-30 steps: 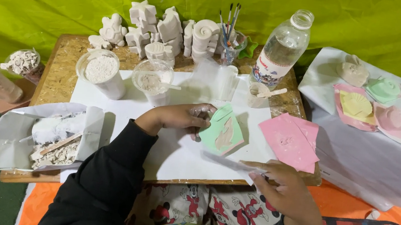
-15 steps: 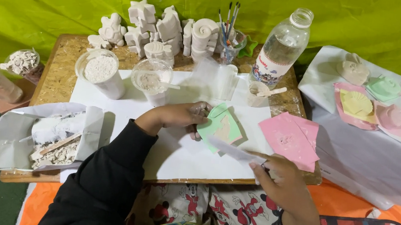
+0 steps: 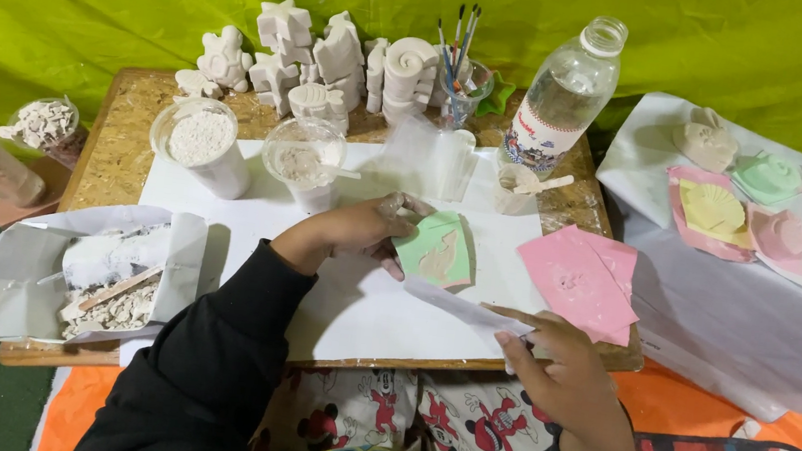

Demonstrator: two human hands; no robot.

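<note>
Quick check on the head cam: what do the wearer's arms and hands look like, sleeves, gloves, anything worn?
Both arms wear long black sleeves down to the wrists. The left hand and right hand are bare: no gloves, and no rings, watch or markings that I can make out. The left hand's fingers carry pale, powdery smears.

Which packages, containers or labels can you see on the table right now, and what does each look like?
Plastic bottle: back right, clear, tall, white cap, red-and-white label band.
Powder tub: back left, round, clear, white powder.
Second cup: beside it, clear, whitish mix.
Brush cup: back centre, clear, holding brushes.
No signs or screens.
</note>
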